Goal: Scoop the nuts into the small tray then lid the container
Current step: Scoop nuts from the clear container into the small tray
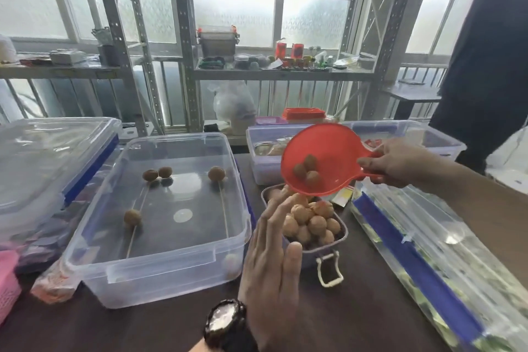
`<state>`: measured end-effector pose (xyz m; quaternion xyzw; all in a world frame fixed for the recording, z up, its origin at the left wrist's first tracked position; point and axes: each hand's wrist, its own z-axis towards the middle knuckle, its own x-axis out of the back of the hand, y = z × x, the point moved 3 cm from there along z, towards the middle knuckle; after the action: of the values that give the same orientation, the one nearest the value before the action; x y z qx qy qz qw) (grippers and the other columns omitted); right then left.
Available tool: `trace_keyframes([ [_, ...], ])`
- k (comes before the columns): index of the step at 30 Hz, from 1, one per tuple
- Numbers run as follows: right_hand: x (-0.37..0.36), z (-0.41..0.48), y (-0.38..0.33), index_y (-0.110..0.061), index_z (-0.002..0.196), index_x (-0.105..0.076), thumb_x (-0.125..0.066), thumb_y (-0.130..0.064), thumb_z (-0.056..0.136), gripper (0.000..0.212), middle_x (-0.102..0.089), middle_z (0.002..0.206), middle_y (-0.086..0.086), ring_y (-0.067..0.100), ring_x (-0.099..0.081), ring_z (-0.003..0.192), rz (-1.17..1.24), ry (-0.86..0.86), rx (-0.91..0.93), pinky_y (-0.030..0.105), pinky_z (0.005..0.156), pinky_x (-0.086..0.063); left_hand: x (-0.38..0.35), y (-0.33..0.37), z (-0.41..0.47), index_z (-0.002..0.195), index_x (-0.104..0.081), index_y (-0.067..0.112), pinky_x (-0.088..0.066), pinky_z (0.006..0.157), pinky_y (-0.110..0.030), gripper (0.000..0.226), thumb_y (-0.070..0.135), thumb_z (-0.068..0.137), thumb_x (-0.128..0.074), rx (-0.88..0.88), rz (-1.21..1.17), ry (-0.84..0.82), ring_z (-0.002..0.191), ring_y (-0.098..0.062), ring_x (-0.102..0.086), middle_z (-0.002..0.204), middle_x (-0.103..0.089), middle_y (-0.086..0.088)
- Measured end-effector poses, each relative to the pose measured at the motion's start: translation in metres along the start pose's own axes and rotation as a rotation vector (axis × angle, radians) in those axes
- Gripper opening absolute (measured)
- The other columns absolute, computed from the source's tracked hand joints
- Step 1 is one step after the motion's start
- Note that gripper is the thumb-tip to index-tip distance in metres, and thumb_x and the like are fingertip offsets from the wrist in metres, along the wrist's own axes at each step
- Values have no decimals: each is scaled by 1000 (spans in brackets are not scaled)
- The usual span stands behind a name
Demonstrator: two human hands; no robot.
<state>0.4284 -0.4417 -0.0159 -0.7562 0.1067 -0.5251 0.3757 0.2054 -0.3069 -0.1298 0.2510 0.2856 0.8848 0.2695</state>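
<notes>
- We see the red scoop [334,151] up in the air, just over the far end of the small tray [310,257].
- Its long way runs side to side. The handle points right and the round bowl points left. The bowl is tipped so its open side faces us.
- The right hand [400,164] grips the handle.
- Three nuts [310,170] sit low in the scoop.
- The small tray is on the dark table [343,308]. It is piled with a heap of nuts [314,223].
- The left hand [274,243] is flat with straight fingers. It holds nothing and is right by the tray's left side.
- The big clear container [160,271] stands left of the tray with no lid on. A few loose nuts [216,173] lie far apart on its floor.
</notes>
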Motion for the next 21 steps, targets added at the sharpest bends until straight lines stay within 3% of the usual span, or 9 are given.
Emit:
trace_keyframes([
  [4,-2,3,5,3,86,-70,-62,-28,93,33,-63,61,9,12,-52,49,-13,37,96,22,44,-39,-29,-23,17,153,-29,31,-28,120,-40,61,59,100,-15,190,-68,72,149,-5,-26,160,-29,17],
  [7,-7,-1,6,5,78,-69,-61,-24,95,35,-59,51,0,6,-49,42,-35,45,199,17,43,-40,-42,-45,27,155,-26,32,-23,123,-44,70,67,96,-10,327,-144,118,150,0,-20,161,-26,18],
  [12,-8,-5,-2,-7,53,-57,-57,-19,97,46,-48,37,-6,3,-39,33,-169,108,420,14,43,-35,-52,-55,37,152,-27,35,-20,125,-39,73,72,93,-7,333,-172,123,150,1,-19,160,-27,17],
  [16,-3,-6,-4,-12,55,-57,-57,-25,97,43,-50,46,-3,9,-42,41,-318,199,525,35,56,-41,-55,-64,46,150,-26,39,-21,124,-38,82,83,84,-5,402,-225,109,148,3,-23,159,-30,17],
  [21,10,-15,-8,-26,57,-57,-53,-32,97,41,-58,54,-12,10,-52,53,-462,285,618,35,62,-44,-57,-65,47,153,-33,29,-22,124,-44,93,84,83,-6,385,-244,81,149,-1,-25,160,-33,12],
])
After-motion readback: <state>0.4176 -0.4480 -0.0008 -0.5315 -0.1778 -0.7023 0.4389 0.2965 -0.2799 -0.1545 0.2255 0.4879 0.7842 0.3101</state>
